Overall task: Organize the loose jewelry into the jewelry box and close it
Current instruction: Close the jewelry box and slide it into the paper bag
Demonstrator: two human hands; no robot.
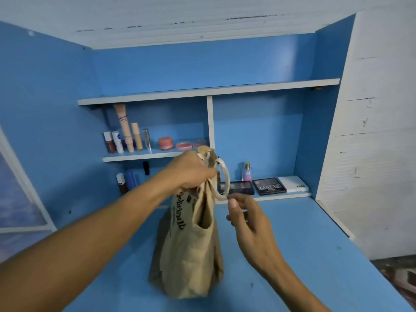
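the tan bag [189,255] stood on the blue desk [304,244], its base on the surface and its mouth drawn upward. the left hand [191,170] was clenched round the bunched top of the bag, and a metal zip pull [208,154] stuck up just above the knuckles. a pale strap [226,176] looped out to the right of the bag's top and curved back down. the right hand [247,217] hovered just right of the bag's upper half, fingers loosely curled, thumb tip close to the strap's lower end; whether it pinched the strap or only came near could not be told. black lettering [179,212] ran down the bag's left face. the bag's inside lay in shadow, so its contents could not be made out.

behind the bag, to its upper left, a small shelf [139,156] carried upright tubes [125,129] and pink jars [166,143]. behind the bag to its right, a perfume bottle [246,172] stood near a row of palettes [269,186], one marked matte, and a white box [293,183] lay farthest from the bag. more tubes stood behind the bag to its left, below the shelf.
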